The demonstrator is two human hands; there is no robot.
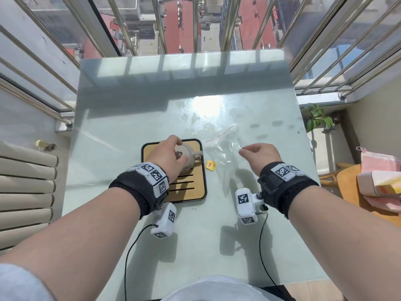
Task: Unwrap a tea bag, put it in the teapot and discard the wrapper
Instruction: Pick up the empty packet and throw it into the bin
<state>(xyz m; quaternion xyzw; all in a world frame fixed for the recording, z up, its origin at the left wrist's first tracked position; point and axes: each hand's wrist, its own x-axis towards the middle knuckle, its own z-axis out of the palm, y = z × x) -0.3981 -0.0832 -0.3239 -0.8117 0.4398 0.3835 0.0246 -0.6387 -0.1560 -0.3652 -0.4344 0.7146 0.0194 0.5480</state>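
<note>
A small beige teapot (192, 158) stands on a wooden tray with a black rim (195, 187) in the middle of the table. My left hand (168, 156) is cupped over the top of the pot, fingers closed around its lid. A thin string runs from the pot over the tray's rim to a yellow tea bag tag (211, 165) lying on the table. The tea bag itself is hidden. A clear plastic wrapper (224, 148) lies flat to the right of the tray. My right hand (260, 153) is at its right edge, fingertips pinched on the film.
The pale glass table (134, 118) reaches to the window bars at the back. A wooden chair (347, 181) with pink cloth (379, 164) and a box stands at the right, with a potted plant (319, 119) behind it. Radiator fins (26, 192) are at the left.
</note>
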